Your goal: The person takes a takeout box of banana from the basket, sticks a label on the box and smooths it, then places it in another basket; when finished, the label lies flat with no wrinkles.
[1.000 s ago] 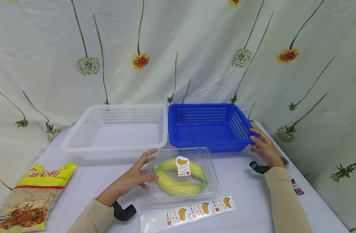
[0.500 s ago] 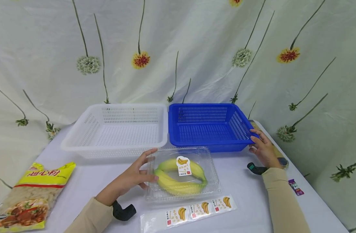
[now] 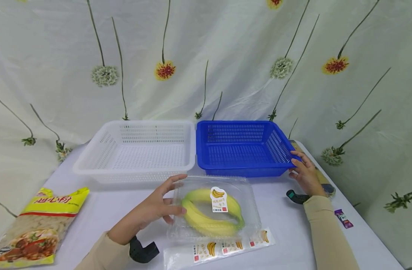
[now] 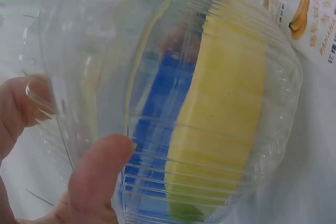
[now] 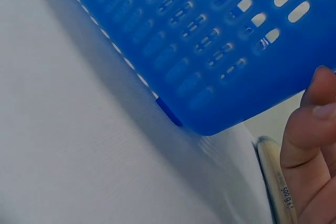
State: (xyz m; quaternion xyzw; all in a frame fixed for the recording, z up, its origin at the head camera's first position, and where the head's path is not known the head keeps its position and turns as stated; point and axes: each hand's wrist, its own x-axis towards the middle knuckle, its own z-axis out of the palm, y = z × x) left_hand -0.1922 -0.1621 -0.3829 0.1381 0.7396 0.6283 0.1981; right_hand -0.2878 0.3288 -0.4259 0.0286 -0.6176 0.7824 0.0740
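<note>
My left hand [image 3: 155, 208] grips the left side of a clear plastic clamshell box [image 3: 251, 210], with the thumb on the near side. Inside lie yellow bananas [image 3: 212, 227] with greenish ends, and a banana label [image 3: 219, 200] sticks to the lid. In the left wrist view, the thumb [image 4: 100, 177] presses against the ribbed plastic. Over at the blue basket [image 3: 243, 170], my right hand [image 3: 307, 175] holds the near right corner of the rim. The right wrist view shows that basket's slotted wall [image 5: 173, 61] with the fingers at its edge.
A white basket [image 3: 135, 172] stands left of the blue one. Partly under the box lies a strip of banana labels [image 3: 206, 253]. A yellow food bag [image 3: 37, 228] is at the left. At the right are a small purple packet [image 3: 343, 218] and another bag [image 3: 325, 183].
The clear box has come up slightly and nearer, and now covers part of the label strip. My left hand moved with it. The right hand stays at the blue basket's corner.
</note>
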